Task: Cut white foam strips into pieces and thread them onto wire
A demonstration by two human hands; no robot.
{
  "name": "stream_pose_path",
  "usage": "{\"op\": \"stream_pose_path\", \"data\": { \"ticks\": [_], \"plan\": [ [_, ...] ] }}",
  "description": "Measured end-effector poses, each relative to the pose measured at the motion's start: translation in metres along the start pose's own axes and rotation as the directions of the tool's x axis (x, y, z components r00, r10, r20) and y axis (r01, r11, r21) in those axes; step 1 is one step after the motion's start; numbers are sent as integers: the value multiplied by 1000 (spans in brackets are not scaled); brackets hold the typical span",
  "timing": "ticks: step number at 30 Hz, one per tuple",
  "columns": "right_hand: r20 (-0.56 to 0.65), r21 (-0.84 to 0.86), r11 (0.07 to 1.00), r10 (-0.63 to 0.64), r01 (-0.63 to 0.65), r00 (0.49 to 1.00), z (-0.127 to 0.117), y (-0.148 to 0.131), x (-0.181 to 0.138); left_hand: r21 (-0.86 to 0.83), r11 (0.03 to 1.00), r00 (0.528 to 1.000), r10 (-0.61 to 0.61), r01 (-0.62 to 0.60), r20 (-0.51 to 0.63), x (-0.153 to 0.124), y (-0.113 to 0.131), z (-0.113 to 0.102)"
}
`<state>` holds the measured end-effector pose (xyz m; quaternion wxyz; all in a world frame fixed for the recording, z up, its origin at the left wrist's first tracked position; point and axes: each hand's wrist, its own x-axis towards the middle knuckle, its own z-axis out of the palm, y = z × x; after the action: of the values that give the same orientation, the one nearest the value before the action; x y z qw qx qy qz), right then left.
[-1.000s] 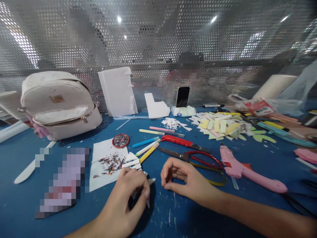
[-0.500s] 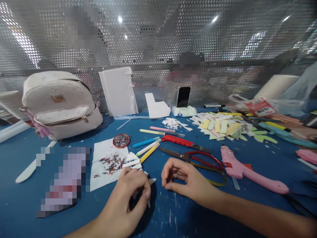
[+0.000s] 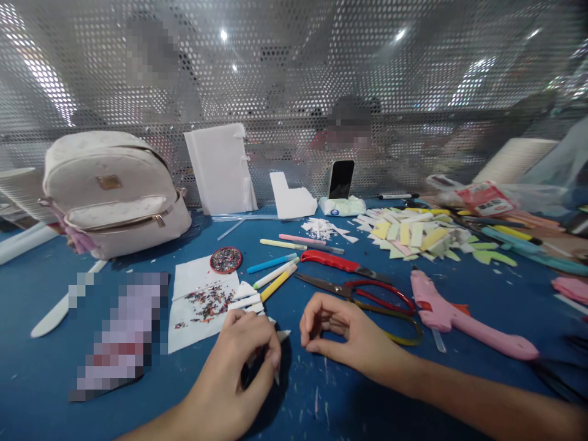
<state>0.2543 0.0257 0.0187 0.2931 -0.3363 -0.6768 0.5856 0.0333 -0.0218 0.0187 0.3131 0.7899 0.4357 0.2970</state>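
Note:
My left hand [image 3: 243, 361] is closed with its fingers bent over a white cut piece [image 3: 245, 299] made of strips. White pointed ends show past the fingers on both sides, but the palm hides most of the piece. To its right, my right hand [image 3: 342, 334] rests low over the table, loosely curled with thumb and fingertips close together and nothing visible in them. Just beyond it lie the scissors [image 3: 340, 286] with red and olive handles and a red-handled knife [image 3: 331, 262]. A white sheet [image 3: 184, 285] strewn with dark, multicoloured bits lies beyond my left hand.
Markers [image 3: 272, 263] lie mid-table; a pink glue gun [image 3: 473, 327] lies right. Behind are cut pale strips [image 3: 407, 233], a phone [image 3: 342, 179] and a white L-shaped piece [image 3: 294, 199]. Left stands a white backpack [image 3: 110, 196]; a round red-rimmed dish [image 3: 225, 260] sits on the sheet.
The view has shifted very slightly. Both hands keep the same pose and place, and nothing on the table has visibly moved.

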Motion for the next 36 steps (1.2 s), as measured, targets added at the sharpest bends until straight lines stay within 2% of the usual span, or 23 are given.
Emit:
{"op": "stream_pose_path", "data": {
  "ticks": [36],
  "plan": [
    [18, -6, 1000, -15, 15, 1000, 0, 2, -1, -8, 1000, 1000, 8, -8, -12, 0, -2, 2]
  ]
}}
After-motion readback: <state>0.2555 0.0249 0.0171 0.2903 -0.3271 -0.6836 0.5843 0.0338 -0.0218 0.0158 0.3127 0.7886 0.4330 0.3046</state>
